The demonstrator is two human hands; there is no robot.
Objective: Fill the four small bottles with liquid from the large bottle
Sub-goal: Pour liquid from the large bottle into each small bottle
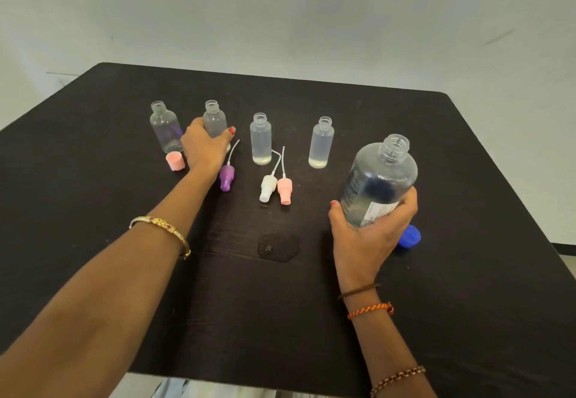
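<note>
Four small clear bottles stand uncapped in a row on the black table (467, 179). The far-left bottle (165, 129) stands free. My left hand (204, 148) grips the second bottle (214, 120) around its lower body. The third bottle (260, 140) and the fourth bottle (321, 145) look nearly full of clear liquid. My right hand (364, 235) holds the large clear bottle (378, 179) by its base, uncapped and tilted slightly left, just above the table at the right.
A pink cap (175, 161) lies by the far-left bottle. A purple sprayer (227, 176), a white sprayer (268, 187) and a pink sprayer (284, 190) lie in front of the row. A blue cap (410, 236) sits behind my right hand. A wet patch (278, 246) marks the table centre.
</note>
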